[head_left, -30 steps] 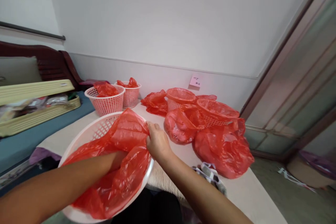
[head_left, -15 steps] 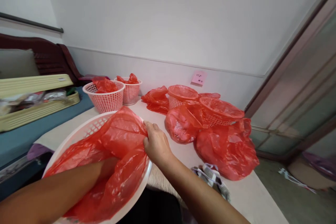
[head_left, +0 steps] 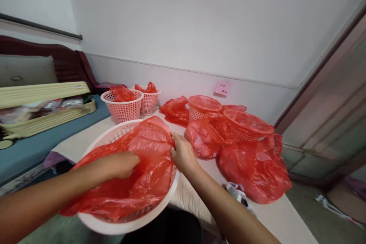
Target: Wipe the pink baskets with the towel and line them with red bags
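A large white plastic basket (head_left: 95, 225) with a perforated wall is tilted toward me, lined with a thin red plastic bag (head_left: 114, 202). Inside the bag's mouth, my left hand (head_left: 124, 164) is closed in a fist; its fingertips are turned away from view, and nothing shows in it. My right hand (head_left: 183, 151) pinches the gathered bag edge at the basket's right rim. The bag spills over the rim at the lower left. The basket's bottom is hidden by the bag.
Two pink baskets (head_left: 126, 111) (head_left: 149, 103) with red bags stand behind. To the right are red-lined baskets (head_left: 196, 113) (head_left: 248, 133) and filled red bags (head_left: 254, 167). A pink note (head_left: 223, 88) is on the wall. An open yellow case (head_left: 57, 116) lies at left.
My left hand has come up from deep inside the bag, so its fist now shows. The basket sits further right in view, and my right hand still grips the bag at the rim.
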{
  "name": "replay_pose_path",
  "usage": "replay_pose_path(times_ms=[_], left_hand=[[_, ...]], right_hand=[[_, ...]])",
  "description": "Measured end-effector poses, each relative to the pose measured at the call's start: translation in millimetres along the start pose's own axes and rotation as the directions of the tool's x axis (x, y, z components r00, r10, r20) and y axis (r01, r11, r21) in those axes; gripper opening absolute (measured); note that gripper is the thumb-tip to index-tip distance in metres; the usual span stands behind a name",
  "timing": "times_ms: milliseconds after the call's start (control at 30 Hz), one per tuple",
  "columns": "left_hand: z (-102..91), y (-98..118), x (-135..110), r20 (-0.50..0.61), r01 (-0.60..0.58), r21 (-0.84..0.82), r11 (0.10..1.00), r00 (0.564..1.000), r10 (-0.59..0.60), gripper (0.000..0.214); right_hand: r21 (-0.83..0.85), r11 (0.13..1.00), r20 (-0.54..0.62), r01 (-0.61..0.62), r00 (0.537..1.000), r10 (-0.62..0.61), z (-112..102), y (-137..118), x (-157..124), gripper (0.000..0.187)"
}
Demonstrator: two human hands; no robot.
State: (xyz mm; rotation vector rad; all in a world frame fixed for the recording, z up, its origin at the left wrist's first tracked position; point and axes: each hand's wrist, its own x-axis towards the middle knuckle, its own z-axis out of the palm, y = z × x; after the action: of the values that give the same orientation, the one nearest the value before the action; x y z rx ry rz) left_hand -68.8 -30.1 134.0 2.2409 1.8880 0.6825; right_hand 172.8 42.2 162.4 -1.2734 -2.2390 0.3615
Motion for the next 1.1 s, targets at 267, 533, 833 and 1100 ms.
replay_pose_path(times_ms=[267,533,833,1100], left_hand=[[-71.6,-12,-10,-0.231,0.026,0.276,0.961,0.972,0.040,0.014],[-60.9,-60,-13,-0.343,0.152,0.123,0.981,0.934,-0.101,0.025],[-66.8,-24,-17,-0.182,0.156,0.143,0.977,0.975,-0.129,0.041],[-83.4,-54,-1,-0.175,0.254,-0.238,0.938,0.938,-0.299,0.044]], right_hand=[[0.033,0.999,-0.026,0.011,1.000,-0.010,4,10,1,0.056],[0.050,0.998,-0.063,0.043,0.997,-0.040,9,8,1,0.052],[0.043,0.997,-0.072,0.059,0.996,-0.055,11,8,-2,0.051],[0.044,0.996,-0.060,0.079,0.995,-0.076,10,9,-10,0.055]])
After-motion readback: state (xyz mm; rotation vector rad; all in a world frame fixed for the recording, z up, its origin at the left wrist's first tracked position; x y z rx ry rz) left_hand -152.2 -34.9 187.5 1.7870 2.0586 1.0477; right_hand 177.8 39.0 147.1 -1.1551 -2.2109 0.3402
